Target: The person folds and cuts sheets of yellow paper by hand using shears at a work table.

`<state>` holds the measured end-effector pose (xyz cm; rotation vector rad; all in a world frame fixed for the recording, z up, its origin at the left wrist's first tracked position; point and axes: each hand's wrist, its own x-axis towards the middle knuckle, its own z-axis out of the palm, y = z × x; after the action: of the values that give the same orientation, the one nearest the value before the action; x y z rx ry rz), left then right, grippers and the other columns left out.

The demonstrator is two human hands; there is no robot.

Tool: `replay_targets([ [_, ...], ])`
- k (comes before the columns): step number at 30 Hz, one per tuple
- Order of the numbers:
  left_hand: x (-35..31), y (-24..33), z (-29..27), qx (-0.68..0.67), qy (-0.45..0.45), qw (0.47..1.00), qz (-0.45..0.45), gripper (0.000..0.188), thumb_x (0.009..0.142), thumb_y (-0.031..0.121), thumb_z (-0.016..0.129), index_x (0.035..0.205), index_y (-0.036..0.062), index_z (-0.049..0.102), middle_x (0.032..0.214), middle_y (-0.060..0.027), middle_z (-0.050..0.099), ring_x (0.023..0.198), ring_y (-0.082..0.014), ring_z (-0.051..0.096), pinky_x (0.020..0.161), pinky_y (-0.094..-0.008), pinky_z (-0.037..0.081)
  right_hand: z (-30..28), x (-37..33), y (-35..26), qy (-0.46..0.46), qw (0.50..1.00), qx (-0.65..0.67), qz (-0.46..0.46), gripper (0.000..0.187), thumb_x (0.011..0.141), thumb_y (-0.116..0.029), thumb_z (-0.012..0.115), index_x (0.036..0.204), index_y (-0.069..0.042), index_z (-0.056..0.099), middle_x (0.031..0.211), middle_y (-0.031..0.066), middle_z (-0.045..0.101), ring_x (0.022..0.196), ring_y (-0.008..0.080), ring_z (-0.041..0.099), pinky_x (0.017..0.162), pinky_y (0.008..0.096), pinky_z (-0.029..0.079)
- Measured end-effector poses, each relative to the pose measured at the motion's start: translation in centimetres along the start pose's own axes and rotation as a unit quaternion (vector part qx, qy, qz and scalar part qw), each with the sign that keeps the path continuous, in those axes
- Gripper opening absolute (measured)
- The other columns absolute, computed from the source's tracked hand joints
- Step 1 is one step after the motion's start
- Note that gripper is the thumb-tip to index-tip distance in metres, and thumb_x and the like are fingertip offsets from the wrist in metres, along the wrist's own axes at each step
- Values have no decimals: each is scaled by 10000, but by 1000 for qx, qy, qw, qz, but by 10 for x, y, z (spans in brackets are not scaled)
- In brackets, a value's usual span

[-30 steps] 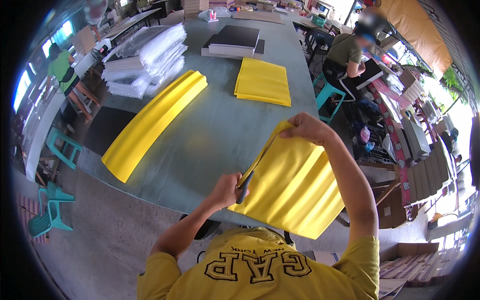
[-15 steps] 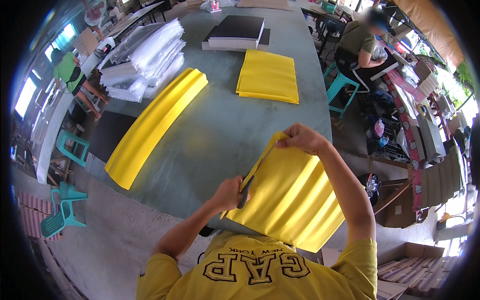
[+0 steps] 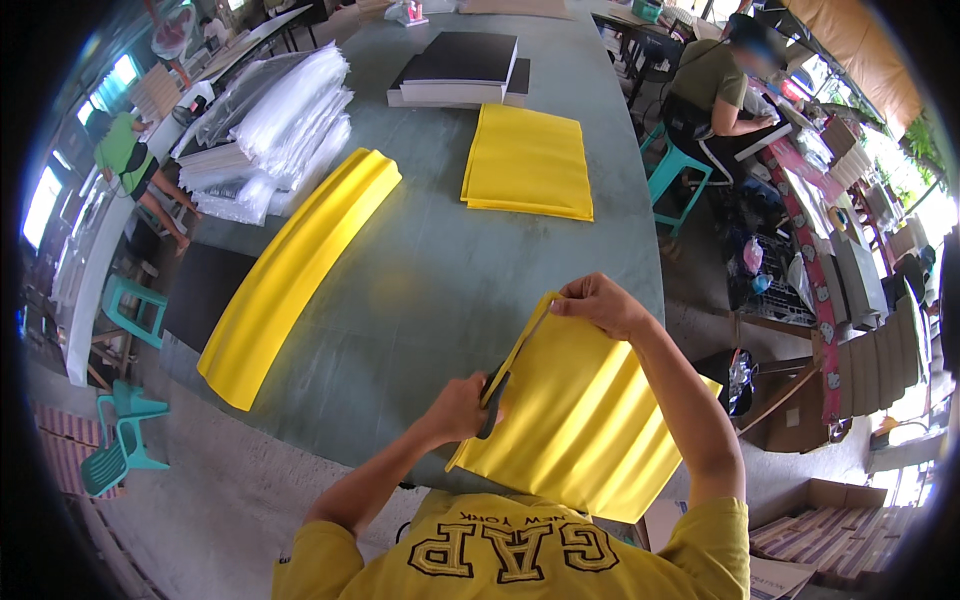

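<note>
My left hand point(image 3: 458, 410) is closed around the black handles of a pair of scissors point(image 3: 492, 403). Their blades run along the edge of a yellow sheet point(image 3: 580, 400), where a narrow strip stands up beside them. At the sheet's far corner, my right hand point(image 3: 602, 303) pinches the material between thumb and fingers. The wavy sheet lies at the table's near edge and partly overhangs it. My right forearm covers some of its right side.
On the grey-green table point(image 3: 400, 270) lie a long folded yellow piece point(image 3: 300, 270), a flat yellow stack point(image 3: 528, 160), black-topped blocks point(image 3: 462, 60) and a pile of clear plastic-wrapped sheets point(image 3: 285, 120). Teal stools point(image 3: 135, 305) stand at left. A person point(image 3: 712, 90) sits working at right.
The view has shifted slightly, so the table's things sit a little lower and further left. Both my hands keep their holds. The seated person at right leans further forward.
</note>
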<state>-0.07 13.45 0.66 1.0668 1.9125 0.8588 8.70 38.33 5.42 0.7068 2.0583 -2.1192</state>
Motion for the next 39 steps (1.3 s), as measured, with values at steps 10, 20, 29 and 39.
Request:
replay_targets([
  [10,0,0,3,-13,2,999,-33,251,690,160,640,822,-16,518,634,-103,549,564,-168,524,546,-312,405,2,-4,-4,1,1000,-18,-9,222,793,-188,652,780,33,635,652,-3,582,567,49,503,516,215,425],
  [20,9,-1,1,8,16,999,31,276,674,136,630,873,-18,516,663,-158,566,596,-284,564,559,-340,422,12,-6,-13,-4,998,-62,-15,215,792,-185,645,777,29,639,655,-3,590,575,44,506,516,218,429],
  [29,11,-8,-3,-4,34,996,79,340,668,150,648,928,-19,506,684,-171,565,651,-305,569,615,-352,436,18,-5,-16,-5,995,-91,-28,217,797,-187,639,787,30,640,655,-10,591,578,32,492,522,213,425],
  [39,12,-5,-10,-26,2,1000,10,348,673,190,655,905,-15,497,693,-186,571,679,-350,567,613,-398,425,21,2,-12,-1,994,-102,-36,205,806,-172,640,840,31,641,698,-21,598,616,24,503,539,189,419],
])
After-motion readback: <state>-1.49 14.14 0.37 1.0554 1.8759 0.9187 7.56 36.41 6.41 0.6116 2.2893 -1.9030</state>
